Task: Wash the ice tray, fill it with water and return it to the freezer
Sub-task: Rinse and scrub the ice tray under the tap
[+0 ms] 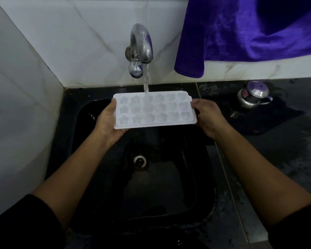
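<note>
Water (146,81) is being run from the metal tap (142,44) onto the white ice tray (154,110), which is being held roughly level over the black sink (169,187), above and behind the drain (140,161). The stream is being caught by the far row of moulds, at about the third one from the left. The tray's left short edge is being gripped by the left hand (109,121), with the thumb laid on the rim and the palm cupped beneath. The right short edge is being gripped in the same way by the right hand (207,117), whose fingers are being hidden by the tray. Star, flower and heart shapes are being shown in three rows of six. A purple cloth (250,29) is being hung against the tiled wall (61,33) to the right of the tap, and a lidded steel pot (253,95) is being kept on the wet dark counter (276,150) beside the sink.
</note>
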{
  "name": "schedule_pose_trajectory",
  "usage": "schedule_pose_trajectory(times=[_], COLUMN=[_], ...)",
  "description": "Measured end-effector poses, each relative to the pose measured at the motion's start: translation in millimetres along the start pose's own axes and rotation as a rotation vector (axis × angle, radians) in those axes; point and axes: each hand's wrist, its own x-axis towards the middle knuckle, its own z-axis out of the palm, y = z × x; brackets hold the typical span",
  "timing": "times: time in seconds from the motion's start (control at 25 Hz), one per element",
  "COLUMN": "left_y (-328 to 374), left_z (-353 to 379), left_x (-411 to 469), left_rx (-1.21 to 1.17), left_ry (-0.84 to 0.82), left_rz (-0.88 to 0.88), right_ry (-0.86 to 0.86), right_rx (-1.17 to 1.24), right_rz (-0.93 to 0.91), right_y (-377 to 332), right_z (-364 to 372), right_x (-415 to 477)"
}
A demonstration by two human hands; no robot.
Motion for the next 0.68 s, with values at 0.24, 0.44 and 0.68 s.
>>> schedule_pose_trajectory(times=[0.24,0.44,0.68], left_y=[16,25,31], left_z=[-47,-84,-83], left_x=[-20,-26,-12], left_rx=[-0.036,-0.076,-0.104], left_ry=[0.095,0.184,0.211], left_rz=[0.065,0.104,0.102], right_ry=[-0.102,-0.18,-0.187], right_rx=[-0.054,-0.077,-0.092], right_rz=[0.032,0.04,0.049], right_y=[2,4,-5], right_z=[55,95,104], right_x=[2,5,20])
